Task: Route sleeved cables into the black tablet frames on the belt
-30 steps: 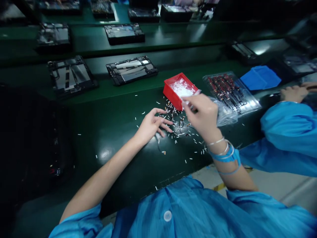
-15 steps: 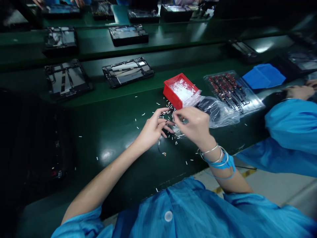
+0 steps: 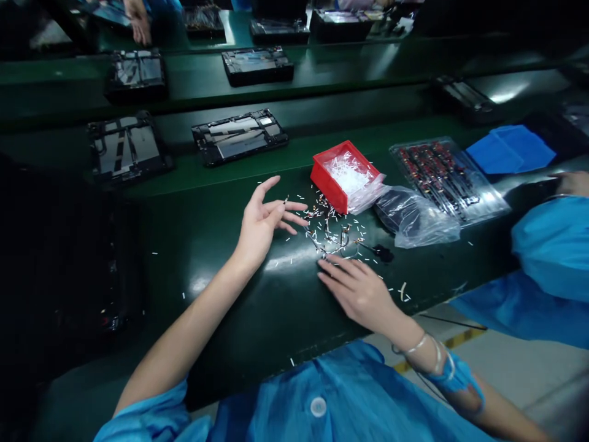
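My left hand (image 3: 261, 226) is raised over the green bench, left of the red bin. Its thumb is pressed to a finger on a thin dark cable (image 3: 286, 200) with a small tip, while the other fingers spread out. Below it, my right hand (image 3: 361, 291) lies low with fingers stretched forward, fingertips at the near edge of a loose pile of thin cables (image 3: 343, 239) with tiny connectors. Short white tube pieces (image 3: 317, 212) are scattered around the pile. Behind it stands the red bin (image 3: 329, 191), holding a plastic bag of white tube pieces (image 3: 347, 172).
Right of the bin lie a clear plastic bag (image 3: 421, 224), a clear tray of red-and-black parts (image 3: 442, 175) and a blue bin (image 3: 510, 149). Open tablet housings (image 3: 239, 136) rest along the bench's far strip. A co-worker's blue sleeve (image 3: 552, 245) is at right; another person's hand (image 3: 138, 21) is at far left.
My right hand has come down toward me from beside my left hand, its fingers opening from a pinch. My left hand has shifted left and up. A far co-worker's hand has reached forward.
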